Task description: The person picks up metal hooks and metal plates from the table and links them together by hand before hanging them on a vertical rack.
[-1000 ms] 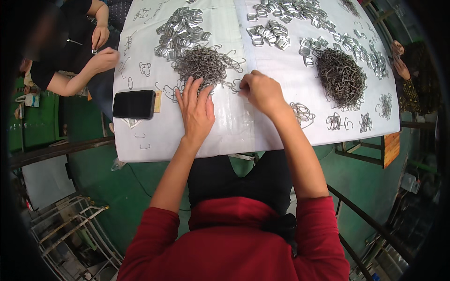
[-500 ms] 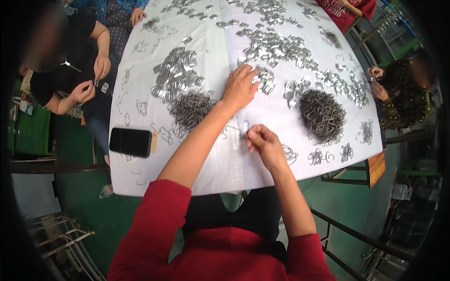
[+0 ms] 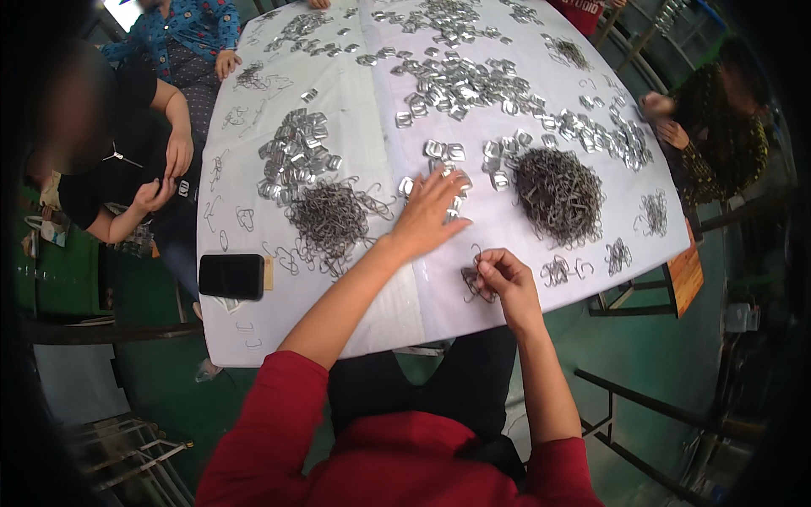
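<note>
My left hand (image 3: 429, 213) lies palm down on the white-covered table with its fingers spread. Several shiny silver metal buckles (image 3: 444, 152) lie under and around its fingertips. To its right, nearer me, my right hand (image 3: 509, 283) pinches a bent wire hook (image 3: 477, 251) between thumb and forefinger. Just below those fingers a small cluster of wire hooks (image 3: 473, 283) rests on the cloth, partly hidden by the hand. A big dark heap of wire hooks (image 3: 559, 196) stands beyond my right hand. Another heap of hooks (image 3: 328, 221) sits left of my left hand.
Large spreads of silver buckles (image 3: 460, 80) cover the table's far middle, with another pile (image 3: 296, 152) to the left. A black phone (image 3: 231, 277) lies near the left edge. Co-workers sit around the table; one on the left holds their hands (image 3: 166, 182) together beside the edge.
My left hand has come nearer me, and several buckles now lie around it, apart from the far pile. My right hand has moved right, over the small cluster of hooks. The view has shifted slightly.
</note>
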A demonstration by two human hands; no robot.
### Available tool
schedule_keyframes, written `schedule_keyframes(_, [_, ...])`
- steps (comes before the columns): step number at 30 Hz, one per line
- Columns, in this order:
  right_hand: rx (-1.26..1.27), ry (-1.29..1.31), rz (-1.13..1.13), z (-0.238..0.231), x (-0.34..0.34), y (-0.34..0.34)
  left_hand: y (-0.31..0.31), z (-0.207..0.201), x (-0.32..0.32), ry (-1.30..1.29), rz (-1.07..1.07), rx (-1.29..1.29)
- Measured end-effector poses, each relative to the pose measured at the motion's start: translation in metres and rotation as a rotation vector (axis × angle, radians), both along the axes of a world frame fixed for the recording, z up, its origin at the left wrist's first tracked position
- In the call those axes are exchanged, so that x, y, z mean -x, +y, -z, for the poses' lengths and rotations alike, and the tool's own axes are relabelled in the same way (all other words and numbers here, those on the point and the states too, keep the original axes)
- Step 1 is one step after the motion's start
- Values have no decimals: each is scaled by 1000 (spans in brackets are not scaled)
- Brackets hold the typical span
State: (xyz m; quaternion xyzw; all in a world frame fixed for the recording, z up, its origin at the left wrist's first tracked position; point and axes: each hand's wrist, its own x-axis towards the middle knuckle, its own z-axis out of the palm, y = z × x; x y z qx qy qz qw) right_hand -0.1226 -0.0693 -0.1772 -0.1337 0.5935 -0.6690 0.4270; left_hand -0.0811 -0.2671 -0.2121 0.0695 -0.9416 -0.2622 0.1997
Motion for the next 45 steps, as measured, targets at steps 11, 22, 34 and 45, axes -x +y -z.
schedule_keyframes(11, [14, 76, 57, -11, -14, 23, -13, -22, -2, -219, 49, 119])
schedule_keyframes(22, [98, 60, 93, -35, -30, -3, 46, -47, -80, 19, -209, -1537])
schedule_keyframes(34, [180, 13, 244, -32, -58, -31, 73, -49, -113, 280, -205, -1526])
schedule_keyframes(45, [290, 10, 282, -37, -56, -36, 78, -45, -121, 275, -194, -1256])
